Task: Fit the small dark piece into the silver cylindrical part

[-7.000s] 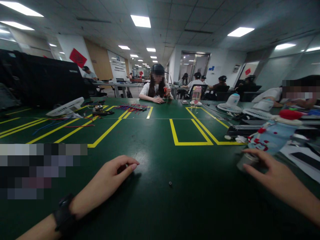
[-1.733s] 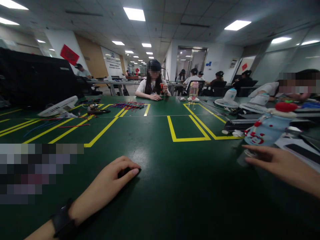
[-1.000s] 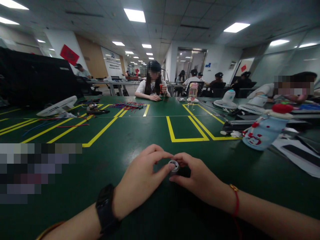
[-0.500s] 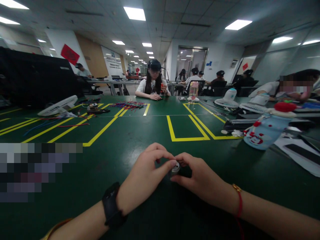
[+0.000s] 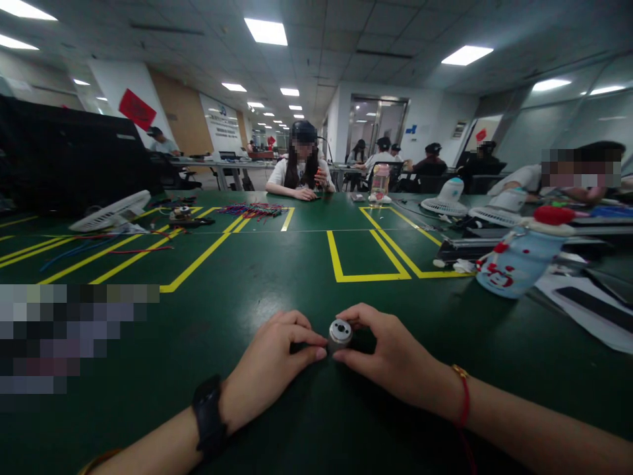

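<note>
Metal cylinder (image 5: 340,338) upright between two hands on the tabletop (image 5: 281,260).
The right hand (image 5: 399,351) grips its sides; the left hand (image 5: 273,356) has fingertips nearly together just beside it, any pinch impossible to tell. Beyond: blue bottle (image 5: 521,258), loose wires (image 5: 253,210), seated person (image 5: 291,175).
</note>
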### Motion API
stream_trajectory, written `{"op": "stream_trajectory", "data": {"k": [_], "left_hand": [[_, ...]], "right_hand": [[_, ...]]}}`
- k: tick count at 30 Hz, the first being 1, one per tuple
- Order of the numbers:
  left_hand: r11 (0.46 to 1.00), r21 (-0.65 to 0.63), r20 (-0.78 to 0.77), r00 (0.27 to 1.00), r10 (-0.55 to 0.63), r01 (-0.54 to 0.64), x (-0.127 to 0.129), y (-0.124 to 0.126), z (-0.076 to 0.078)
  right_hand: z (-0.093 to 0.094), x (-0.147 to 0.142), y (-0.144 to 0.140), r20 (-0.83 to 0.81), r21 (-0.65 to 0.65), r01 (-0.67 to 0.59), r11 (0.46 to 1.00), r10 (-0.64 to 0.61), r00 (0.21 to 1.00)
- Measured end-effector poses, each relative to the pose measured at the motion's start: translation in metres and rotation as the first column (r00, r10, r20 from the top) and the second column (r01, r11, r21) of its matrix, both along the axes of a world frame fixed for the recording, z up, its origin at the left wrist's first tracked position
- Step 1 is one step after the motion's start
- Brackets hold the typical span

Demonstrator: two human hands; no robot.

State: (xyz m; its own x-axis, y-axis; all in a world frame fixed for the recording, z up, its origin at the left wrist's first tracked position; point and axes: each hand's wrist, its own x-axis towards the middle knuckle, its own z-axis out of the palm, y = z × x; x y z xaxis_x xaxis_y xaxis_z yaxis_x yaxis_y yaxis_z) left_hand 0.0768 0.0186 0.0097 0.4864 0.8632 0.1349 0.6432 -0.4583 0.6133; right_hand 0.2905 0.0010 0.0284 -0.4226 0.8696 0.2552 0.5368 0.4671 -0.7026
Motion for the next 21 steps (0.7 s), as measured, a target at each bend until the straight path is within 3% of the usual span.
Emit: {"op": "stream_trajectory", "data": {"k": [3,6,9,11,14,16,18,19,20,21], "left_hand": [[0.999,-0.042,0.071,0.997,0.029,-0.026,-0.011,-0.001,0.005],[0.993,-0.079,0.098,0.990,0.098,-0.091,-0.037,-0.004,0.013],[0.978,-0.108,0.064,0.980,0.188,-0.181,-0.067,-0.006,0.013],[0.969,-0.121,0.051,0.974,0.221,-0.214,-0.081,-0.007,0.010],[0.968,-0.127,0.052,0.973,0.223,-0.215,-0.086,-0.008,0.006],[0.971,-0.127,0.051,0.976,0.209,-0.202,-0.081,-0.009,0.008],[0.975,-0.119,0.053,0.979,0.196,-0.189,-0.075,-0.011,0.011],[0.976,-0.114,0.055,0.980,0.193,-0.186,-0.073,-0.011,0.012],[0.977,-0.108,0.055,0.980,0.191,-0.185,-0.072,-0.011,0.012],[0.978,-0.102,0.051,0.981,0.189,-0.183,-0.072,-0.011,0.011]], "right_hand": [[0.006,0.020,0.002,0.013,0.077,0.094,0.993,-0.095,0.995],[0.009,0.069,0.001,0.089,0.169,0.287,0.943,-0.304,0.948],[0.000,0.135,-0.004,0.169,0.292,0.503,0.813,-0.562,0.810],[-0.010,0.178,-0.010,0.217,0.349,0.584,0.733,-0.670,0.710],[-0.021,0.218,-0.017,0.314,0.366,0.601,0.711,-0.702,0.639],[-0.022,0.220,-0.019,0.338,0.472,0.577,0.666,-0.742,0.579],[-0.017,0.198,-0.019,0.306,0.641,0.495,0.586,-0.787,0.535],[-0.013,0.178,-0.018,0.297,0.698,0.426,0.575,-0.775,0.558],[-0.010,0.155,-0.018,0.316,0.716,0.347,0.606,-0.724,0.613],[-0.007,0.127,-0.018,0.361,0.686,0.258,0.681,-0.625,0.692]]}}
